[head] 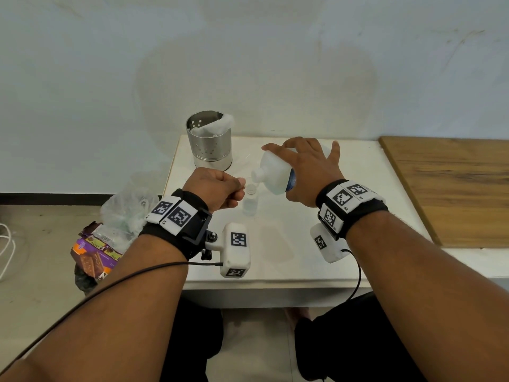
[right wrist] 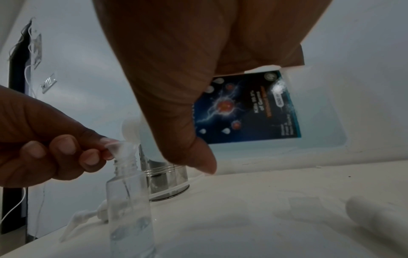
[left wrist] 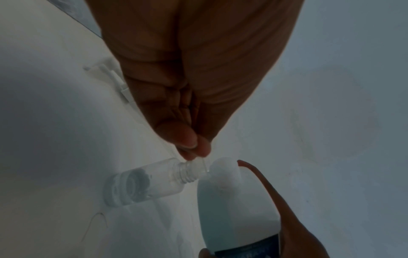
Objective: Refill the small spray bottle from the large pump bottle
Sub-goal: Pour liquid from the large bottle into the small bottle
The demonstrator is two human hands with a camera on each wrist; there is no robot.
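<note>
The small clear spray bottle (head: 250,205) (left wrist: 154,181) (right wrist: 130,209) stands uncapped on the white table (head: 275,260), with clear liquid in its lower part. A small clear funnel (left wrist: 198,165) (right wrist: 122,148) sits in its neck, and my left hand (head: 241,186) (left wrist: 192,144) (right wrist: 55,148) pinches the funnel's rim. My right hand (head: 308,166) (right wrist: 176,87) grips the large white bottle (head: 275,172) (left wrist: 232,209) (right wrist: 253,108), which has a blue label and no pump. It is tilted left, mouth down over the funnel.
A white pump head (left wrist: 110,73) (right wrist: 84,214) lies on the table left of the small bottle. A white cylindrical cap (right wrist: 371,214) lies to the right. Behind stands a perforated steel can (head: 210,142). A plastic bag (head: 124,210) sits on the floor at left; a wooden board (head: 454,188) at right.
</note>
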